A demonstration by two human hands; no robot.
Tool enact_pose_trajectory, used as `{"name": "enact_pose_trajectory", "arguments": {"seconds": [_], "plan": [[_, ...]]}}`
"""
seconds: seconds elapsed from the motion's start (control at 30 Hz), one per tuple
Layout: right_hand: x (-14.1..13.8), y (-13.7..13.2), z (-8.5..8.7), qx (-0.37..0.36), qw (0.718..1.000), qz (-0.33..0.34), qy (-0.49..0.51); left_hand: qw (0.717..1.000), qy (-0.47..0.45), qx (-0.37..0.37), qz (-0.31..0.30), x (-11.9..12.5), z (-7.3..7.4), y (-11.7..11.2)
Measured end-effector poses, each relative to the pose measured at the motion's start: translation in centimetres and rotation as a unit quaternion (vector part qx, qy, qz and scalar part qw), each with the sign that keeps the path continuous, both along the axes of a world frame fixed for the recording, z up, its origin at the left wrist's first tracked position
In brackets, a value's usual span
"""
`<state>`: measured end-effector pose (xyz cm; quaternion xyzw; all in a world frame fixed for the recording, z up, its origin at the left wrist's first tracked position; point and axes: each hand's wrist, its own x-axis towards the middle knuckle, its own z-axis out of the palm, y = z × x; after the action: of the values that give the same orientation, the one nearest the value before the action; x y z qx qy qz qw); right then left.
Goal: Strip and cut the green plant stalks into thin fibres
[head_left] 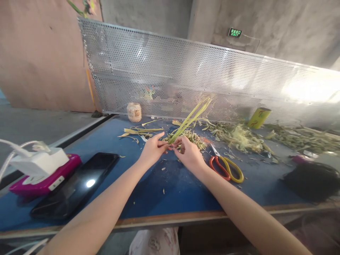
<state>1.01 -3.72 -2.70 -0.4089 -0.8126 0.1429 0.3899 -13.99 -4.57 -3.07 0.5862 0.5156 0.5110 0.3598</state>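
Both of my hands meet over the blue table [164,187], pinching the lower end of several long green leaf strips [190,118] that rise up and to the right. My left hand [152,150] has its fingers closed on the strips from the left. My right hand [187,152] grips them from the right, fingers curled. Just behind the hands lies a small woven green piece [195,138]. Scissors [227,166] with orange and yellow handles lie to the right of my right hand.
Loose leaf scraps [239,136] spread across the right rear of the table. A black phone [77,184], a pink case [45,177] with a white charger [39,161] sit at left. A small jar [134,112], a yellow-green can [259,118] and a perforated metal screen [212,78] stand behind. A black bag [312,180] lies right.
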Motion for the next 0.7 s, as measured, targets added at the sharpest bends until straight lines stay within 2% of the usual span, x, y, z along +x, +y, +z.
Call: {"name": "enact_pose_trajectory", "arguments": {"seconds": [0.1,0.3,0.5,0.7], "plan": [[-0.02,-0.09,-0.02,0.008,0.999,0.041,-0.013,1.0,0.002,-0.001,0.005,-0.07,-0.01,0.0],[0.03,-0.29,-0.04,0.05,0.994,0.028,-0.094,0.996,0.087,0.018,0.013,0.26,0.39,-0.32],[-0.07,-0.69,0.06,0.085,0.984,0.047,-0.151,0.997,0.076,0.0,-0.022,0.41,0.13,-0.36],[0.08,-0.78,0.48,0.067,0.984,0.052,-0.16,0.997,0.069,-0.002,-0.024,0.28,0.28,-0.28]]}}
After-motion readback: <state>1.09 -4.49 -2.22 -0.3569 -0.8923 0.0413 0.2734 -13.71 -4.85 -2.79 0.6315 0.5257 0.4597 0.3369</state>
